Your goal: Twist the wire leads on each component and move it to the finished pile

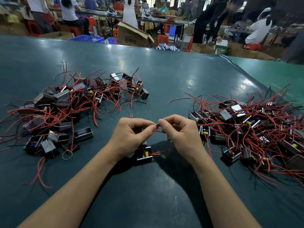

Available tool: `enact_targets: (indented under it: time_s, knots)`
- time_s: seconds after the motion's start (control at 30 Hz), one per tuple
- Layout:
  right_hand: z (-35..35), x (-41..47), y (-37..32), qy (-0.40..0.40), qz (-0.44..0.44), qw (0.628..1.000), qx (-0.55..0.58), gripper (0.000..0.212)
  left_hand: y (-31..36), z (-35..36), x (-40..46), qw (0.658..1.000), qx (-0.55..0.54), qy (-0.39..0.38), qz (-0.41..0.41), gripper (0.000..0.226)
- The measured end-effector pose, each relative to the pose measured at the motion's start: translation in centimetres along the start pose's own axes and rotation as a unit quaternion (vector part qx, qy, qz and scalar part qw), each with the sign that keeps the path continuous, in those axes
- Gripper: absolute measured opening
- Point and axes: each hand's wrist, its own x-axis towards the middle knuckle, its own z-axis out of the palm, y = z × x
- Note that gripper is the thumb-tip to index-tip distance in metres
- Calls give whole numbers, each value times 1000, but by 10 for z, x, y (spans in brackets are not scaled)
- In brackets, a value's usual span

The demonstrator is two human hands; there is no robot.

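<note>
Both hands, left hand (131, 132) and right hand (178, 130), pinch the thin red wire leads (152, 134) of the small black boxy component (144, 155) near the surface's (164, 71) front edge: twisting under way; next, probably, the finished pile.

I can't see the wire ends (157, 126) pinched between my left hand (131, 135) and right hand (179, 134); fingertips cover them. At three o'clock the right pile (256, 129) runs off the edge. Workers (70, 14) at twelve o'clock blur.

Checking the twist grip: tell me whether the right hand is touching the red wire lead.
Touching. The head view shows the right hand's thumb and forefinger pinching the red wire lead's tip, opposite the left hand.
</note>
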Motion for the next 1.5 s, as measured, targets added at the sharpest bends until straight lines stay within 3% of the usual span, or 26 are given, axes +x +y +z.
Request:
enact_targets:
  time_s: [0.13,0.27,0.4,0.5,0.67,0.73,0.83,0.87,0.93,1.07,1.23,1.43,1.5]
  knots:
    - [7,-2,1,61,-107,989,-82,10,0,1,0,1000,5,7,5,19]
    - [3,0,0,0,42,997,58,17,-2,2,1,1000,4,10,7,19]
    - [4,1,2,-26,74,995,59,26,-5,1,-1,1000,8,0,6,13]
    - [12,-2,5,45,14,992,-116,31,-8,2,-1,999,42,-11,2,7]
    - [18,-8,1,106,-131,934,-315,28,-8,4,0,997,69,-27,14,9]
    - [16,-7,0,99,-174,923,-328,24,-10,2,0,998,62,-15,4,8]
    - [5,-5,2,58,-197,938,-280,12,-12,-1,3,999,31,14,-15,12]
    - [2,-5,2,43,-196,943,-267,18,-13,-2,4,999,26,18,-19,15]
    - [-1,-3,5,15,-216,939,-266,26,-12,-4,4,1000,20,12,-20,19]
    - [-2,0,6,27,-256,930,-261,13,-10,-5,2,1000,18,-13,-17,17]
    - [-5,-1,3,-18,-179,962,-205,13,-6,-5,0,1000,13,-14,-6,14]
    - [2,0,0,-53,37,993,-101,35,-5,-2,-2,998,45,-22,48,5]
    - [5,1,0,-41,126,991,1,40,-4,-1,-3,992,81,-14,93,5]
